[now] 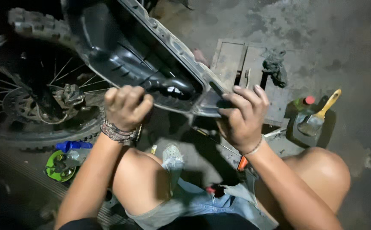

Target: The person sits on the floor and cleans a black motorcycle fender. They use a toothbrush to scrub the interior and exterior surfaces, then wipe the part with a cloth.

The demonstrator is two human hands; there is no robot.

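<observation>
Working left to right, our left hand (126,106) is closed in a fist on the near edge of the black plastic motorcycle fender (138,55), which we hold up in the air across both hands, tilted, its hollow side toward us. Beyond and left of that hand sits the spoked rear wheel (36,98) with its chain and sprocket; below it on the floor lies a green dish of small parts (59,166). Our right hand (243,117) clamps the fender's narrow end, fingers curled over the rim. We judge that a slip here could drop the fender onto the wheel, or twisting could crack the plastic. Right of that hand, a yellow-handled brush (320,117) rests on a container, easily knocked over.
</observation>
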